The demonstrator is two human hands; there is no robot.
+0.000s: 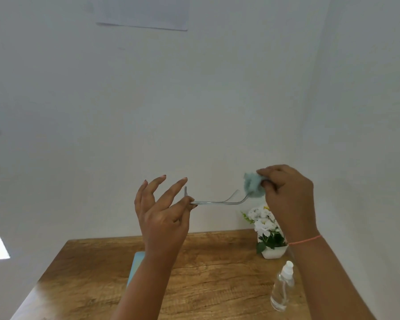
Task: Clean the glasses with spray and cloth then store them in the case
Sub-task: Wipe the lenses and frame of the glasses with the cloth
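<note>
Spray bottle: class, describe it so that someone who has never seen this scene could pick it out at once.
Find the wooden table at the bottom of the view. Toward its right side, nearer the camera than the white pot of flowers, stands the spray bottle. It alone is clear and see-through, with a white pump top.

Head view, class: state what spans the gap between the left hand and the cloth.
The clear glasses bridge it, pinched by the left hand, their other end in the cloth; head view.
</note>
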